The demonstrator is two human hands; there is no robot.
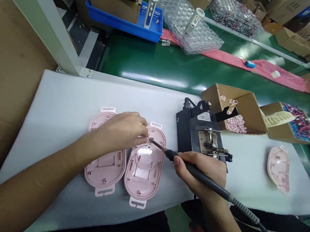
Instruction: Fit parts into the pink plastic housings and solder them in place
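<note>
Two pink oval plastic shells lie side by side on the white mat, insides up: the left shell (105,169) and the right shell (140,187). My left hand (126,131) reaches across the left shell, its thumb and fingertips pinched at the upper part of the right shell. Whatever sits between those fingertips is too small to make out. In my right hand (205,173) is a soldering iron (214,186), gripped like a pen. Its metal tip points left and meets the right shell's upper inside, close beside my left fingertips.
A black machine with a metal mechanism (184,131) stands right of the shells. Behind it are a cardboard box of small pink parts (252,109) and a box of wired parts (278,131). Another pink shell (279,170) lies far right. The iron's cord trails right.
</note>
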